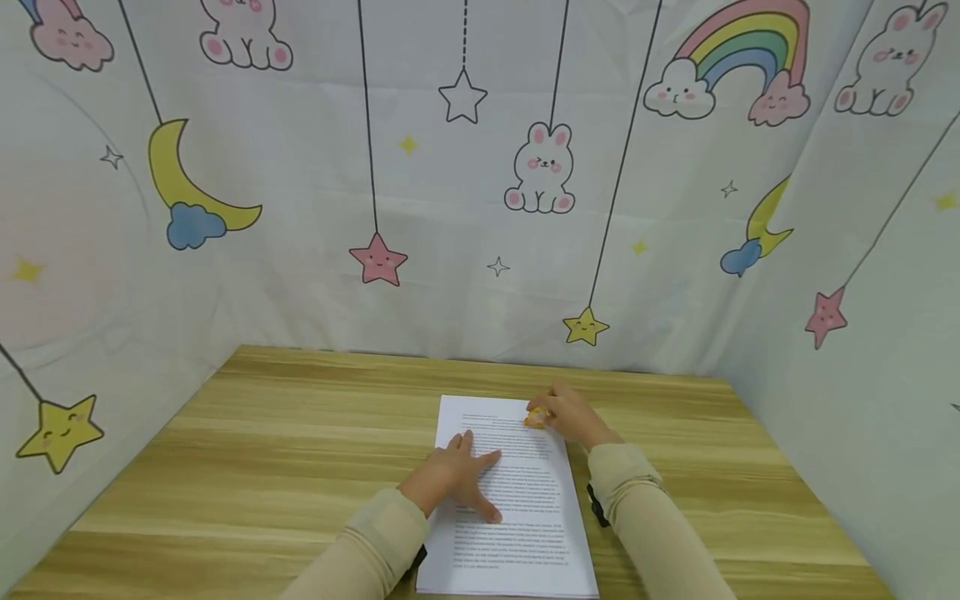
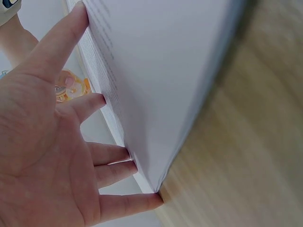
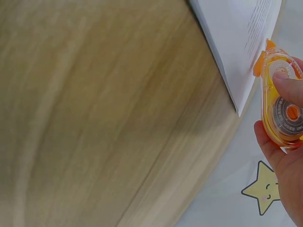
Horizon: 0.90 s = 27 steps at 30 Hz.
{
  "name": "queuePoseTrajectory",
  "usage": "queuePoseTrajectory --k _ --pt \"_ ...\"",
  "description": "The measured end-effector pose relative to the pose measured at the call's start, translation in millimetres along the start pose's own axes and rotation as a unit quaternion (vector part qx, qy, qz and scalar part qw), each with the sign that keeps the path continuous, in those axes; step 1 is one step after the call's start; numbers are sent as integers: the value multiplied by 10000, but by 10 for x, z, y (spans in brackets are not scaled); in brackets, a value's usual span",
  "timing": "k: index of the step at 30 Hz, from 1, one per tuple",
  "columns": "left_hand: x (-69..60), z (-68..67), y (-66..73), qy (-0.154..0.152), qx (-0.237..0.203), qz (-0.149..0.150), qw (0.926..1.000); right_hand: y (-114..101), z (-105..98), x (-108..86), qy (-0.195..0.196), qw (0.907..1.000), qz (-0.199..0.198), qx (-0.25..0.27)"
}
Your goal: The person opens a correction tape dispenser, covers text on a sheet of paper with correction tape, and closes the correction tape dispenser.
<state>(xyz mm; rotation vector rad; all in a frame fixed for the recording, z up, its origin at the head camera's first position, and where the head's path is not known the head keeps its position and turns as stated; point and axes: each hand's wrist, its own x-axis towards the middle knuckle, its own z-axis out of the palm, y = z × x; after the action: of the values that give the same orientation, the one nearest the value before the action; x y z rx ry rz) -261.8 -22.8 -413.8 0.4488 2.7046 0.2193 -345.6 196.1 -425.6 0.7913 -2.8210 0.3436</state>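
Observation:
A stack of printed paper (image 1: 517, 533) lies on the wooden table, lines of text running down its top sheet. My left hand (image 1: 459, 477) rests on the left part of the sheet, fingers spread; in the left wrist view its fingertips (image 2: 127, 153) touch the paper. Near the top right corner of the page, my right hand (image 1: 572, 415) grips an orange, see-through correction tape (image 1: 535, 417). The right wrist view shows the correction tape (image 3: 286, 109) pinched by the thumb, its orange tip at the printed sheet. Whether the tip touches the paper I cannot tell.
The wood-grain table (image 1: 300, 467) extends to both sides of the stack. Behind it and at the sides hangs a white cloth (image 1: 465, 308) printed with stars, moons and rabbits. Dark wrist-worn items (image 1: 597, 505) show beneath the light sleeves (image 1: 637, 492).

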Motion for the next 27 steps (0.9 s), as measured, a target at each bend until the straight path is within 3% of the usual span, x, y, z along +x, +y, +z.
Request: queuePoseTrajectory --k 13,27 --pt "-82 -49 14 15 -308 24 9995 -16 47 43 -89 9997 -117 -181" --pt "-57 -43 9 -19 -325 12 9995 -58 11 41 -307 9994 -91 -121"
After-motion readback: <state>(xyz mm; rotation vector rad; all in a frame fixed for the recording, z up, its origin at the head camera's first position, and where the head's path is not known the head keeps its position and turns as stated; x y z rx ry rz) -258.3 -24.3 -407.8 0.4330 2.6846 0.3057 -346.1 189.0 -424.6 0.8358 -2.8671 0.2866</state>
